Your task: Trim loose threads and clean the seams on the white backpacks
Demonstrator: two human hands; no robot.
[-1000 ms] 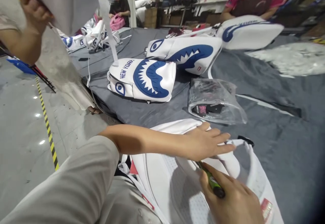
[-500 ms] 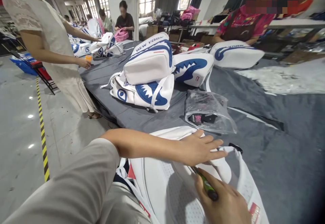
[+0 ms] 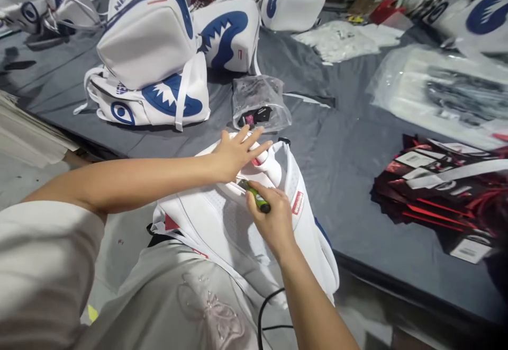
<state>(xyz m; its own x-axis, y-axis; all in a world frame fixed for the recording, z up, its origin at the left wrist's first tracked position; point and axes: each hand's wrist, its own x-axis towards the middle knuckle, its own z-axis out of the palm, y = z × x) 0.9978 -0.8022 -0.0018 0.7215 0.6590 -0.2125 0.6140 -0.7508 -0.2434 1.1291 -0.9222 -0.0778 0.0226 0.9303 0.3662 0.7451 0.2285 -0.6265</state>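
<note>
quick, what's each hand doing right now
Left hand: open, fingers spread flat on the white backpack.
Right hand: closed around a green tool, tip at the backpack.

The green tool [image 3: 256,198] is mostly hidden inside the right hand [image 3: 273,223]. The bagged items [image 3: 257,114] stay unclear. The stacked cards [image 3: 444,186] blur at the right edge.

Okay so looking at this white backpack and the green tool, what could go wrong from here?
The left hand lies flat on the white backpack right beside the tip of the green-handled tool gripped by the right hand; a slip could catch the fingers. The tool might also mark the white material. The black cord hanging off the table edge could snag.
</note>
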